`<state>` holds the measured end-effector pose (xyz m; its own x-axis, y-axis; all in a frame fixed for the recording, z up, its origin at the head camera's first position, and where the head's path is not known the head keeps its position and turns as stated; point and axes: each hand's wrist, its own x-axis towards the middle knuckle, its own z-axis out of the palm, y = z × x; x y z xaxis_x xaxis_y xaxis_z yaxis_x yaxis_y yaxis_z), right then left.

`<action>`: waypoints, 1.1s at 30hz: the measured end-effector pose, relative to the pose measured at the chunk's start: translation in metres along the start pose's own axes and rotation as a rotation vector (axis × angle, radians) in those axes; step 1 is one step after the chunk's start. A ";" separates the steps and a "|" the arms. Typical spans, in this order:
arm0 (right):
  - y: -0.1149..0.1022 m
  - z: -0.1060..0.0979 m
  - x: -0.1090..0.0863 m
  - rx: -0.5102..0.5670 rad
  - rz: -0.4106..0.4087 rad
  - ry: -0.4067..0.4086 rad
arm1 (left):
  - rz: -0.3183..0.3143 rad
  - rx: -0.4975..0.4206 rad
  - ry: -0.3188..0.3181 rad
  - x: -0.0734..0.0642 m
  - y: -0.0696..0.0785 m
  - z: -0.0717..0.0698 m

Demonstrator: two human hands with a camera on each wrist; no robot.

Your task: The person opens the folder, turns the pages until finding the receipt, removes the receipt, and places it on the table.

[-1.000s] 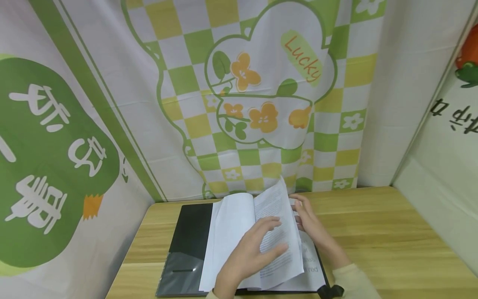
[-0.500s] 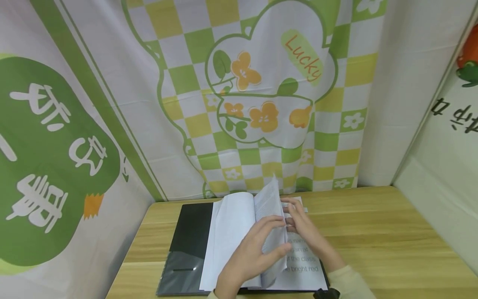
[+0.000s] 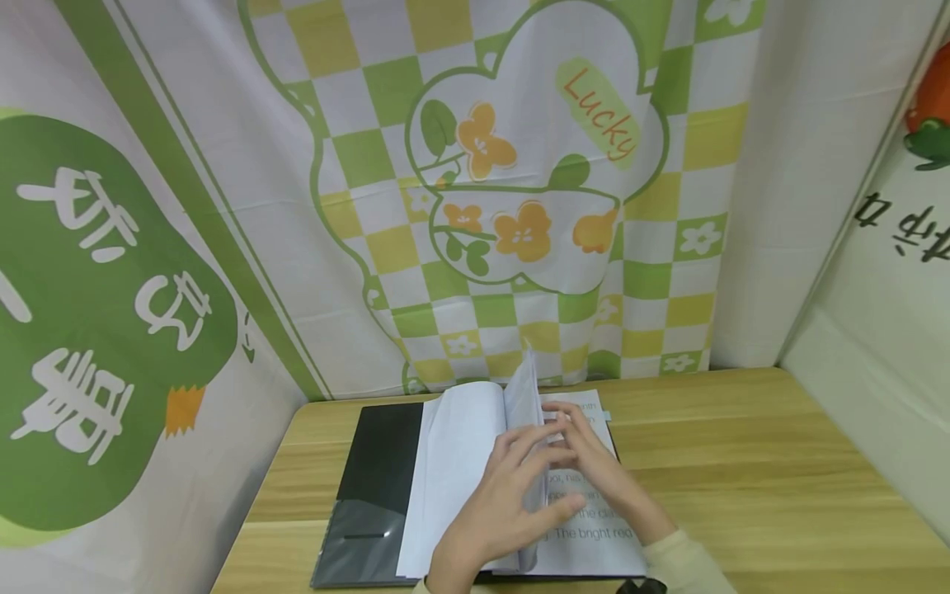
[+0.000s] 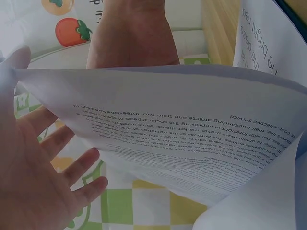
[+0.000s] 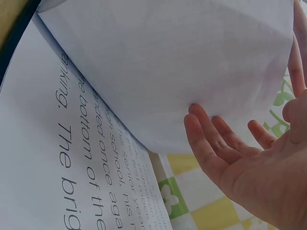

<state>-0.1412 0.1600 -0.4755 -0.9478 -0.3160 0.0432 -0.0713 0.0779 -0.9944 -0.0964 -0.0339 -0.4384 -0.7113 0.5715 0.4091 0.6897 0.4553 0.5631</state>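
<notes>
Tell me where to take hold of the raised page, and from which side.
Pinch the raised page by its free edge, probably best from above, thumb and fingers on opposite faces. It is thin and stands roughly upright over the open folder, leaving that edge exposed, while its other side curves down and looks bound.

A small booth, shown by printed hangings (image 3: 505, 190) around three sides of a wood-grain table (image 3: 742, 470).

pages (image 3: 453, 462): matt paper | folder (image 3: 382, 445): plastic (glossy in places) | tabletop (image 3: 742, 462): wood-grained | backdrop (image 3: 512, 198): cloth
</notes>
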 end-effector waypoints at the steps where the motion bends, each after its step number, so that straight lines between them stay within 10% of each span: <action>1: 0.000 0.001 0.000 0.000 0.007 0.007 | 0.003 0.002 0.000 0.000 0.000 0.000; 33: 0.013 0.009 0.004 0.016 0.054 -0.034 | -0.143 0.042 -0.062 -0.006 0.004 -0.005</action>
<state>-0.1434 0.1511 -0.4894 -0.9391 -0.3435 -0.0136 -0.0151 0.0807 -0.9966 -0.0901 -0.0390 -0.4344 -0.7936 0.5395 0.2812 0.5883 0.5626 0.5809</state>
